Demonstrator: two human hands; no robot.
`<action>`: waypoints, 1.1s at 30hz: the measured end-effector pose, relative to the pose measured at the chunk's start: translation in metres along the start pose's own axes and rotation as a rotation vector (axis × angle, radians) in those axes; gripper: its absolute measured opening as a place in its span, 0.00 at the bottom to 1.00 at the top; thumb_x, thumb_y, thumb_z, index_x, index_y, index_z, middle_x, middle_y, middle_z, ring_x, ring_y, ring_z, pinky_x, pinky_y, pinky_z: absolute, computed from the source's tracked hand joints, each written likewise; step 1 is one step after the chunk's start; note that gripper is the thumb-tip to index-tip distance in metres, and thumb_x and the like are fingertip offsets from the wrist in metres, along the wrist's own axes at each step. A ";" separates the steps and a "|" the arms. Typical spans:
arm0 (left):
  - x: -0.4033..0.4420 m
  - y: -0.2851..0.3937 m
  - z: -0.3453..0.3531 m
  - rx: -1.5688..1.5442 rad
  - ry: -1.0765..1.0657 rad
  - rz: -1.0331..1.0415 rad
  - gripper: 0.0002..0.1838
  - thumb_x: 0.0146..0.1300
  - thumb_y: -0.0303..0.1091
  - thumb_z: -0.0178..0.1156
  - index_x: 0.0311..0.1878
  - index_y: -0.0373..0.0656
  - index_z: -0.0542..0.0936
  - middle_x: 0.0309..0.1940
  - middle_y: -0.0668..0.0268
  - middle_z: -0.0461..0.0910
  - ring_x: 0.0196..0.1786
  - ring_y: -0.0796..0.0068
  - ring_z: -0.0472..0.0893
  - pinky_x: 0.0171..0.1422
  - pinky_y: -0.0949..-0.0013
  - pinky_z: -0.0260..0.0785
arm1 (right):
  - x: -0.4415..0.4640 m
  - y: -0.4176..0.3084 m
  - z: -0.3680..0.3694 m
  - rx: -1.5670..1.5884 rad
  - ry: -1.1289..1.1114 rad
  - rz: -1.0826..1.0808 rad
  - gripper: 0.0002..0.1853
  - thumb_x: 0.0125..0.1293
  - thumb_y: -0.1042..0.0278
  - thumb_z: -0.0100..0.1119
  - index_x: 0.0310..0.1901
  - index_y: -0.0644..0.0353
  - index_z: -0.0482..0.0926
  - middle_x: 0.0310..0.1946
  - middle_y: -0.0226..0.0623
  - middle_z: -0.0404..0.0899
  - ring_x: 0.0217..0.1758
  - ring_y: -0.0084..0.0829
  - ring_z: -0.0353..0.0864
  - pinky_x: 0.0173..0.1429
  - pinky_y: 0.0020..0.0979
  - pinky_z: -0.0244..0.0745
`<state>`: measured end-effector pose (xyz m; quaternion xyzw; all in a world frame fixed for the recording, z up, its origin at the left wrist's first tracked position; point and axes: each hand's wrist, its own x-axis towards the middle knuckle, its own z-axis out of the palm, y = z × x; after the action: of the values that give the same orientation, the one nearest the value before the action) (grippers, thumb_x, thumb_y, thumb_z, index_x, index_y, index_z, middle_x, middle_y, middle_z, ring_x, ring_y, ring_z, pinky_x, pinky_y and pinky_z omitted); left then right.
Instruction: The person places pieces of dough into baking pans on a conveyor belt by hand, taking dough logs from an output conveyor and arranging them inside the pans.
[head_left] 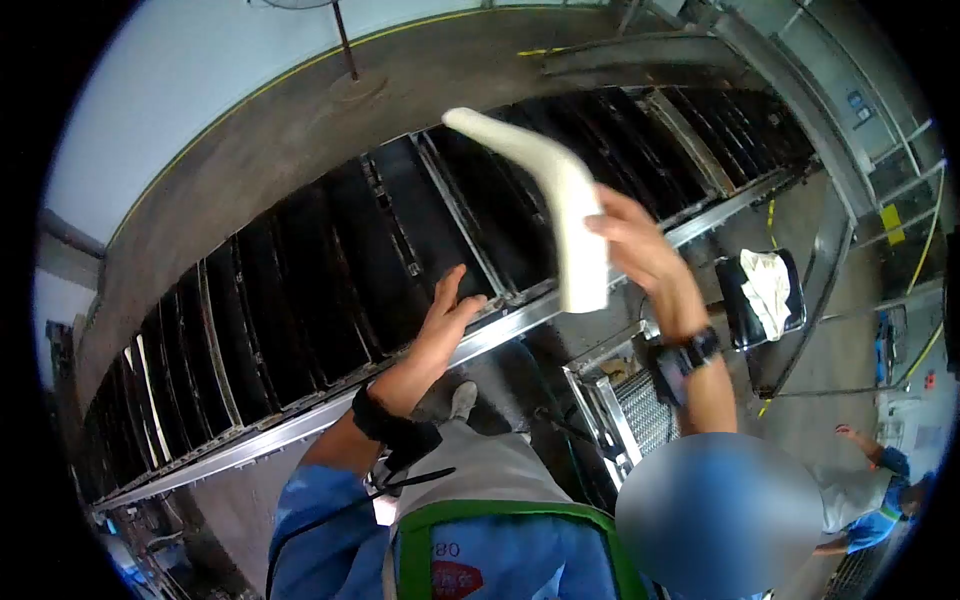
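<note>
A long, pale cream piece with a bend in its middle (pixel 565 190) is held up above the black slatted conveyor. My right hand (pixel 640 245) grips it by its lower part, fingers on its right side. Below and to the left, my left hand (pixel 440 325) is empty, its fingers apart, over the conveyor's near metal rail (pixel 520 318). Dark bands are on both my wrists. The conveyor's black slats (pixel 300 280) run from lower left to upper right beneath the piece.
Thin white strips (pixel 150 400) lie on the conveyor's far left. A black seat (pixel 738 305) with a white cloth (pixel 766 290) stands at the right, near metal railings. A textured metal step (pixel 645 405) is below my right hand. Another person (pixel 880 500) is at the lower right.
</note>
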<state>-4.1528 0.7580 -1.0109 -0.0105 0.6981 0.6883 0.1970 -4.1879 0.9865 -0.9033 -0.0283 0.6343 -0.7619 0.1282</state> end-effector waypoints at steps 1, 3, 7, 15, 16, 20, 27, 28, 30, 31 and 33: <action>-0.004 0.002 -0.008 0.021 0.008 0.043 0.31 0.53 0.39 0.50 0.59 0.38 0.54 0.61 0.59 0.48 0.65 0.67 0.46 0.64 0.71 0.39 | 0.029 0.026 0.000 -0.002 -0.089 0.083 0.26 0.46 0.68 0.58 0.48 0.69 0.65 0.36 0.37 0.72 0.37 0.26 0.72 0.43 0.25 0.67; -0.018 0.007 -0.022 0.025 0.040 0.027 0.29 0.54 0.37 0.50 0.59 0.38 0.56 0.61 0.59 0.48 0.64 0.67 0.46 0.64 0.72 0.39 | 0.080 0.096 -0.005 -0.088 -0.069 0.205 0.25 0.45 0.70 0.57 0.47 0.68 0.65 0.36 0.37 0.72 0.37 0.27 0.71 0.44 0.27 0.66; -0.040 0.008 -0.053 0.051 0.010 0.042 0.26 0.54 0.35 0.50 0.58 0.42 0.59 0.60 0.61 0.50 0.64 0.68 0.47 0.63 0.72 0.40 | 0.080 0.111 0.013 -0.113 0.015 0.373 0.25 0.44 0.69 0.57 0.45 0.70 0.67 0.35 0.39 0.72 0.37 0.29 0.71 0.45 0.28 0.66; -0.052 0.011 -0.081 0.085 0.046 0.045 0.26 0.53 0.35 0.51 0.56 0.45 0.61 0.61 0.61 0.49 0.64 0.67 0.48 0.64 0.69 0.40 | 0.066 0.118 -0.027 0.135 -0.036 0.649 0.20 0.48 0.66 0.54 0.42 0.68 0.69 0.36 0.43 0.72 0.36 0.31 0.72 0.42 0.31 0.69; -0.048 0.008 -0.080 0.082 0.058 0.042 0.26 0.53 0.35 0.51 0.56 0.45 0.61 0.61 0.61 0.49 0.64 0.67 0.48 0.64 0.69 0.40 | 0.067 0.140 -0.056 0.131 -0.046 0.655 0.20 0.48 0.66 0.54 0.42 0.68 0.69 0.36 0.43 0.72 0.36 0.31 0.72 0.42 0.31 0.69; -0.056 -0.013 -0.084 0.333 0.064 0.182 0.27 0.53 0.40 0.50 0.56 0.42 0.61 0.58 0.58 0.55 0.61 0.63 0.52 0.63 0.66 0.45 | 0.103 0.111 -0.014 -0.002 -0.300 0.417 0.19 0.50 0.69 0.55 0.44 0.67 0.69 0.34 0.36 0.74 0.34 0.28 0.74 0.40 0.28 0.70; -0.050 0.006 -0.096 0.148 -0.020 0.184 0.27 0.55 0.42 0.49 0.58 0.46 0.58 0.58 0.55 0.52 0.62 0.58 0.51 0.63 0.64 0.44 | 0.145 0.165 -0.038 -1.429 0.052 0.019 0.17 0.48 0.74 0.51 0.43 0.63 0.70 0.35 0.43 0.75 0.40 0.38 0.74 0.41 0.33 0.67; -0.048 0.005 -0.101 0.214 -0.052 0.170 0.26 0.56 0.42 0.49 0.58 0.46 0.59 0.59 0.56 0.52 0.62 0.59 0.50 0.63 0.65 0.44 | 0.125 0.151 -0.021 -1.449 0.027 0.068 0.19 0.51 0.68 0.51 0.46 0.63 0.69 0.41 0.49 0.72 0.46 0.43 0.70 0.46 0.35 0.65; -0.045 0.001 -0.100 0.315 -0.124 0.197 0.25 0.56 0.39 0.48 0.57 0.46 0.60 0.59 0.57 0.52 0.63 0.63 0.49 0.64 0.67 0.43 | 0.089 0.112 0.016 -1.429 0.030 0.237 0.26 0.49 0.59 0.55 0.48 0.67 0.67 0.42 0.51 0.70 0.47 0.45 0.69 0.49 0.36 0.64; -0.045 -0.003 -0.103 0.357 -0.124 0.230 0.24 0.57 0.38 0.47 0.57 0.46 0.60 0.60 0.58 0.51 0.64 0.65 0.49 0.64 0.68 0.42 | 0.085 0.117 0.015 -1.421 0.060 0.197 0.27 0.48 0.57 0.56 0.47 0.68 0.67 0.41 0.50 0.71 0.47 0.44 0.69 0.49 0.36 0.64; -0.046 -0.007 -0.095 0.266 -0.216 0.179 0.23 0.56 0.35 0.47 0.57 0.45 0.61 0.60 0.61 0.50 0.64 0.69 0.48 0.64 0.69 0.42 | 0.055 0.125 0.009 -1.278 0.090 0.051 0.26 0.49 0.55 0.56 0.46 0.65 0.69 0.46 0.50 0.69 0.47 0.45 0.69 0.49 0.36 0.64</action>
<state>-4.1335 0.6537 -1.0066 0.1518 0.7560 0.6018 0.2081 -4.2190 0.9449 -1.0299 -0.0520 0.9685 -0.2307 0.0775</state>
